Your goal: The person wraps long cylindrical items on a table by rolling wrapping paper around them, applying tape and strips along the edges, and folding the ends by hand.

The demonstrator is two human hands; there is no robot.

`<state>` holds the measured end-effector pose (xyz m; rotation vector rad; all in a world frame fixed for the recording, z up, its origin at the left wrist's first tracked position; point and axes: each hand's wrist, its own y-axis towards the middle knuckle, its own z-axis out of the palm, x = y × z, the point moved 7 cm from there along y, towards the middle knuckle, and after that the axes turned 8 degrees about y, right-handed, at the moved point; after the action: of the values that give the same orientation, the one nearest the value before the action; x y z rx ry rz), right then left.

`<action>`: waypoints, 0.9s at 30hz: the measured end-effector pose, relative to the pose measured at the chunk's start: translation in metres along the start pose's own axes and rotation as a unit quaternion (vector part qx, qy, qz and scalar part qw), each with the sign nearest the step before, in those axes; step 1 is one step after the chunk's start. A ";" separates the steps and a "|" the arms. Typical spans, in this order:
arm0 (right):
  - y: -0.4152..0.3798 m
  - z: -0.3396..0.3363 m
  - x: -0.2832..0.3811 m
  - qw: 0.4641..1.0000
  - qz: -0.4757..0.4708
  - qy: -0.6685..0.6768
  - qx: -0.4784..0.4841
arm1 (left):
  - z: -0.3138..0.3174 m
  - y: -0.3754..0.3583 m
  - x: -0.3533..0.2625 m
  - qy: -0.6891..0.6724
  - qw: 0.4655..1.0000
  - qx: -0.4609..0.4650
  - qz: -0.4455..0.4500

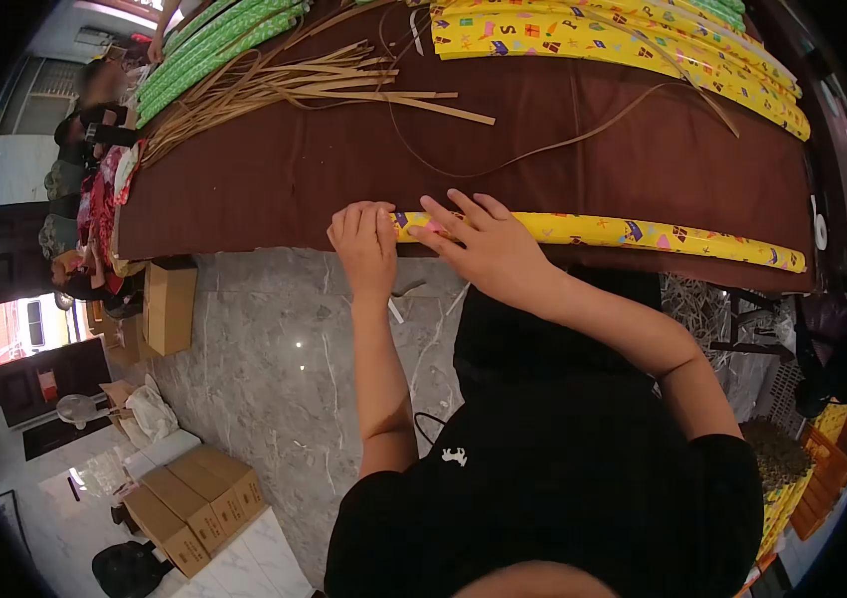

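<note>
A thin roll of yellow wrapping paper (682,239) printed with small colourful figures lies along the near edge of the brown-covered table (274,189). Around its left end my left hand (363,239) is closed, fingers together, so that end is hidden. My right hand (493,244) rests over the roll a little to the right, fingers spread and stretched out. Beyond both hands, a long thin brown strip (543,154) curves across the cloth.
A bundle of tan strips (274,95) lies at the back left, beside green rolls (214,60). More yellow rolls (543,35) are stacked at the back right. People (94,110) are at the table's left end. Cardboard boxes (194,508) stand on the lower left.
</note>
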<state>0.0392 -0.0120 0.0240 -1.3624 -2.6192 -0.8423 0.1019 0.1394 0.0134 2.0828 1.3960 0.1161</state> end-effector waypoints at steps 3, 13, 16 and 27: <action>-0.002 -0.007 0.008 1.000 0.006 -0.001 -0.012 | 0.001 -0.001 0.001 0.008 1.000 -0.001 -0.002; -0.064 -0.037 -0.014 0.983 0.166 -0.077 0.016 | 0.006 -0.003 0.005 0.004 1.000 0.022 0.021; -0.123 -0.071 -0.042 0.964 0.216 -0.156 0.000 | 0.009 -0.004 0.013 -0.010 0.999 0.037 0.021; -0.359 -0.260 -0.186 0.917 0.325 -0.233 -0.001 | 0.009 -0.001 0.014 -0.022 0.996 0.056 0.069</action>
<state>-0.1741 -0.4428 0.0309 -2.4714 -2.1334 -0.4537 0.1111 0.1472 0.0020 2.2601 1.2578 0.0480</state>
